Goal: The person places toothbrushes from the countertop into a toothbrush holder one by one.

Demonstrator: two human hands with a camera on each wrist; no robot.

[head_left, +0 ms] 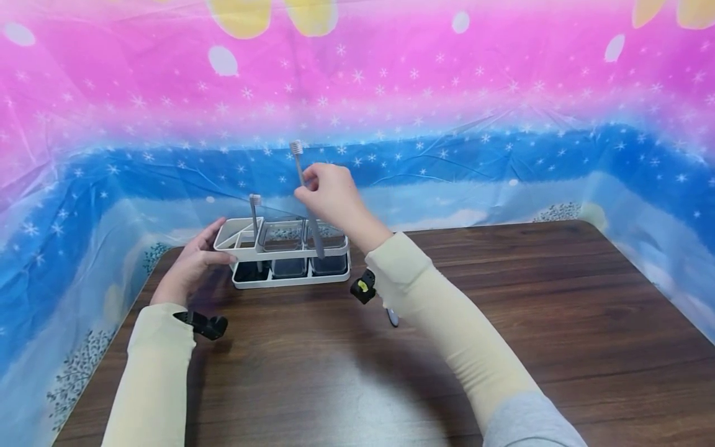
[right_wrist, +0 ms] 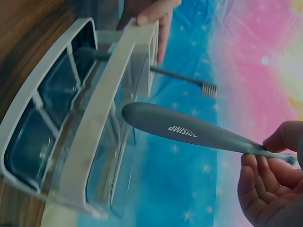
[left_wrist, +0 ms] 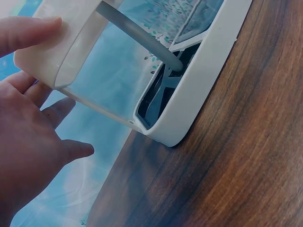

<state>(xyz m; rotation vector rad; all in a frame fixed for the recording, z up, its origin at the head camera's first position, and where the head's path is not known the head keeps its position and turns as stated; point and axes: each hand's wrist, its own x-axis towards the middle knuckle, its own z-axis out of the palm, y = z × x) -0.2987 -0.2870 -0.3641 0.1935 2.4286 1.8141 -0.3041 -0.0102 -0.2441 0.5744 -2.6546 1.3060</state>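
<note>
A white two-tier toothbrush holder (head_left: 290, 253) with clear cups stands at the table's back left. My left hand (head_left: 192, 264) grips its left end, thumb (left_wrist: 28, 35) on the front of the upper rim and fingers behind. One grey toothbrush (head_left: 254, 217) stands in the left part, bristles up; its handle (left_wrist: 142, 38) reaches the lower tier. My right hand (head_left: 335, 192) pinches a second grey toothbrush (right_wrist: 184, 127) by its thin neck, bristles up. The wide handle end hangs by the holder's right section; whether it touches the rim I cannot tell.
A small dark grey rounded end of something (head_left: 393, 318) lies on the wooden table (head_left: 503, 310), partly hidden under my right sleeve. A pink and blue snowflake-patterned cloth (head_left: 447, 124) hangs behind the table and along its sides.
</note>
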